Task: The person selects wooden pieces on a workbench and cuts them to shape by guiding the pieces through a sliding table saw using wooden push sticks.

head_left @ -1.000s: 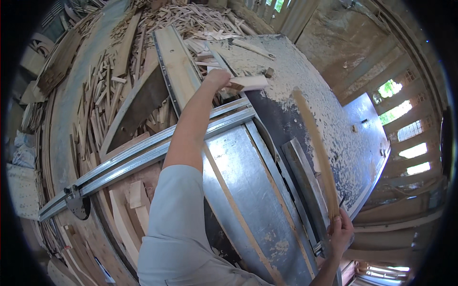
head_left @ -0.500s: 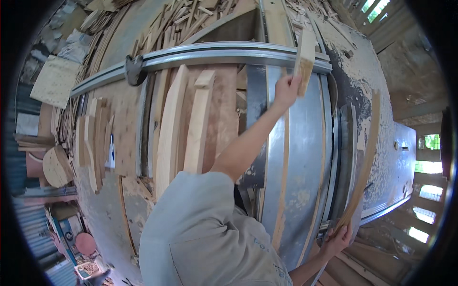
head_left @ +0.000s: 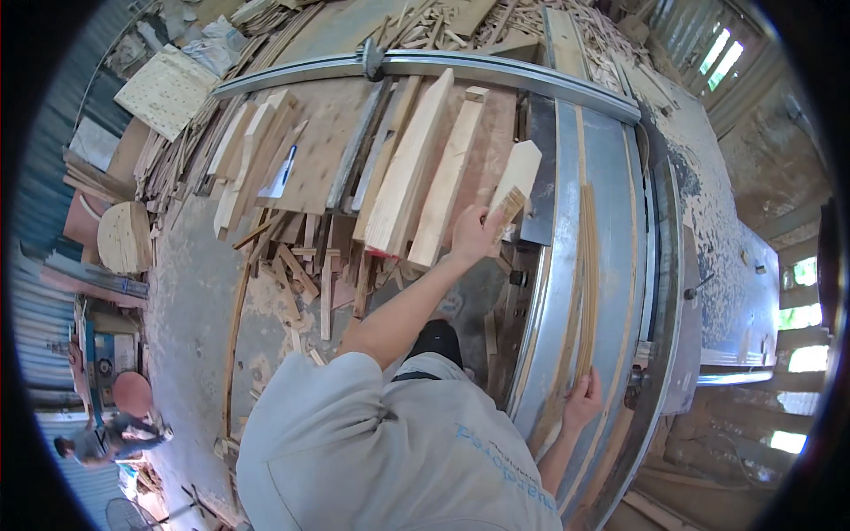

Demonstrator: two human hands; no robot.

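Note:
My left hand [head_left: 475, 234] grips a short pale wooden block [head_left: 522, 168] with a pointed far end and a rough brown patch near my fingers. Just left of it, two long pale timber pieces [head_left: 413, 168] [head_left: 452, 181] lie side by side on a brown board. In my right hand [head_left: 583, 403] is the near end of a long, thin wooden strip [head_left: 588, 274]. The strip stretches away from me over the grey metal machine table [head_left: 611, 177]. Both hands are closed around their wood.
A metal rail [head_left: 505, 69] with a dark clamp-like fitting [head_left: 372, 60] crosses the far side. Shorter timber pieces [head_left: 252, 155] and a blue pen [head_left: 289, 165] lie at left. Offcuts [head_left: 301, 270] litter the floor. Another person [head_left: 106, 441] is at the far lower left.
My left hand has brought the block back from the rail, toward me. My right hand has shifted left with the strip, which now lies over the metal table. The view has turned.

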